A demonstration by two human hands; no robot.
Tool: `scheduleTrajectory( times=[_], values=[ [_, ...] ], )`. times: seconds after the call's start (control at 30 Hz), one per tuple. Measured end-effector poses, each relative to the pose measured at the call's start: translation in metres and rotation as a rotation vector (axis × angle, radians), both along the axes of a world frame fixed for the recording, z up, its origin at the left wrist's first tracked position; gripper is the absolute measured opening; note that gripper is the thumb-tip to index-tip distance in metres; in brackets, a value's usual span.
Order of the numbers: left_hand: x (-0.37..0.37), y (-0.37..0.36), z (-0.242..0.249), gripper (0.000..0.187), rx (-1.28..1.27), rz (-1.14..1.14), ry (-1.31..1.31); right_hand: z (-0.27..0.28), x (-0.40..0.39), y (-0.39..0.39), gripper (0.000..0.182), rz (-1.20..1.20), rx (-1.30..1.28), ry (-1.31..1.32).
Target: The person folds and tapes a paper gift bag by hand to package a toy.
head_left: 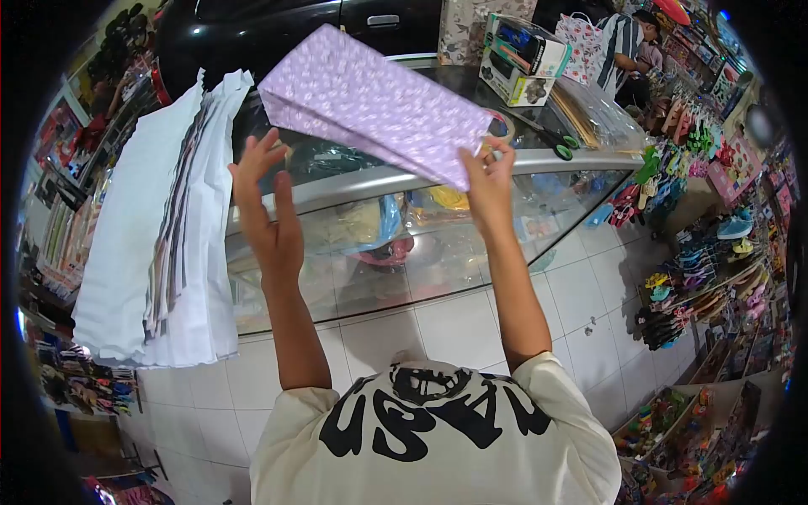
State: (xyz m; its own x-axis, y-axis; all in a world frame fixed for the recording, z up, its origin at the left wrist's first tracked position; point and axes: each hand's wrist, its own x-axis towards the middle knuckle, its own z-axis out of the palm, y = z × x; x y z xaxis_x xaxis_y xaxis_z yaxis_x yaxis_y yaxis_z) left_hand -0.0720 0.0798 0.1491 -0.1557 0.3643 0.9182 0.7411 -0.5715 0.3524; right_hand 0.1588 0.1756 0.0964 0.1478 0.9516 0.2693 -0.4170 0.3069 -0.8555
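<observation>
My right hand (488,172) pinches the near right end of a lilac paper packet with a white flower print (379,101). Long and bag-like, with a fold along its lower side, the packet is held tilted over the glass counter (337,194). Whether anything is inside it cannot be seen. My left hand (271,206) is raised near the packet's left end, fingers spread and holding nothing. Just beyond my right hand lies a roll of tape (502,126), partly hidden. Scissors with black and green handles (562,145) rest farther right on the counter.
White sheets (135,227) hang over the counter's left end. Stacked toy boxes (522,63) and clear plastic packaging (598,118) sit at the back right. Beyond the counter is a black car (252,34). Another person (619,55) stands at the far right, near hanging goods (686,278).
</observation>
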Motion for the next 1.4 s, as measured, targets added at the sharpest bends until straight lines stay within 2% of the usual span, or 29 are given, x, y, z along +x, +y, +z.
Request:
scheduleTrajectory(
  times=[0.1,0.13,0.23,0.33,0.43,0.47,0.53,0.57,0.67,0.7,0.77,0.87,0.93,0.97,1.07,1.1,1.13,1.17,1.23,1.3,1.33,1.37,1.4],
  values=[
    [-0.007,0.019,-0.010,0.024,-0.253,0.137,0.157,-0.012,-0.015,-0.010,0.059,0.133,0.159,-0.384],
    [-0.009,0.024,-0.015,0.025,-0.330,0.184,0.220,-0.011,-0.019,-0.012,0.060,0.129,0.167,-0.343],
    [-0.014,0.032,-0.025,0.027,-0.622,0.045,0.267,-0.006,-0.027,-0.013,0.065,0.122,0.151,-0.240],
    [-0.016,0.041,-0.031,0.031,-0.557,-0.013,0.217,0.003,-0.028,-0.014,0.071,0.112,0.123,-0.251],
    [-0.022,0.055,-0.032,0.035,-0.593,-0.041,0.214,0.013,-0.036,-0.011,0.069,0.010,0.280,-0.332],
    [-0.024,0.060,-0.031,0.036,-0.607,-0.044,0.220,0.016,-0.037,-0.007,0.069,-0.127,0.425,-0.486],
    [-0.023,0.070,-0.029,0.039,-0.573,-0.082,0.042,0.023,-0.038,0.005,0.069,-0.405,0.716,-0.789],
    [-0.023,0.074,-0.027,0.040,-0.550,-0.099,-0.047,0.023,-0.042,0.010,0.056,-0.331,0.822,-0.651],
    [-0.023,0.073,-0.031,0.044,-0.285,-0.068,-0.422,0.047,-0.040,0.011,0.041,-0.267,0.929,-1.194],
    [-0.025,0.069,-0.034,0.043,-0.287,-0.070,-0.403,0.043,-0.043,0.015,0.030,-0.118,0.808,-1.207],
    [-0.028,0.063,-0.039,0.041,-0.285,-0.075,-0.363,0.019,-0.038,0.034,0.030,-0.012,0.823,-1.209],
    [-0.018,0.060,-0.033,0.041,-0.396,-0.033,-0.037,0.018,-0.024,0.041,0.025,0.134,0.756,-1.113],
    [-0.005,0.060,-0.023,0.041,-0.425,-0.004,0.152,0.042,-0.012,0.027,0.024,0.174,0.722,-1.034],
    [0.001,0.061,-0.018,0.042,-0.439,0.008,0.246,0.049,0.003,0.033,0.030,0.175,0.760,-1.054],
    [0.014,0.066,-0.009,0.044,-0.444,0.058,0.395,0.083,0.052,0.052,0.036,-0.177,0.833,-1.090],
    [0.016,0.070,-0.009,0.039,-0.451,0.067,0.418,0.094,0.071,0.061,0.037,-0.303,0.811,-1.084],
    [0.015,0.074,-0.010,0.034,-0.457,0.075,0.442,0.103,0.087,0.070,0.041,-0.528,0.793,-1.079],
    [0.014,0.078,-0.010,0.028,-0.463,0.084,0.465,0.114,0.107,0.083,0.049,-0.680,0.818,-1.137],
    [0.011,0.089,-0.011,0.018,-0.404,0.056,0.446,0.130,0.137,0.111,0.063,-0.877,0.783,-1.208],
    [0.014,0.095,-0.008,0.007,-0.289,0.087,0.416,0.134,0.168,0.142,0.074,-0.788,0.678,-1.256],
    [0.015,0.095,-0.006,0.007,-0.307,0.099,0.394,0.135,0.184,0.160,0.080,-0.739,0.629,-1.275],
    [0.016,0.096,-0.003,0.007,-0.324,0.113,0.371,0.129,0.200,0.183,0.094,-0.646,0.549,-1.250],
    [0.016,0.097,-0.002,0.008,-0.342,0.128,0.348,0.124,0.194,0.186,0.096,-0.656,0.535,-1.204]
  ],
)
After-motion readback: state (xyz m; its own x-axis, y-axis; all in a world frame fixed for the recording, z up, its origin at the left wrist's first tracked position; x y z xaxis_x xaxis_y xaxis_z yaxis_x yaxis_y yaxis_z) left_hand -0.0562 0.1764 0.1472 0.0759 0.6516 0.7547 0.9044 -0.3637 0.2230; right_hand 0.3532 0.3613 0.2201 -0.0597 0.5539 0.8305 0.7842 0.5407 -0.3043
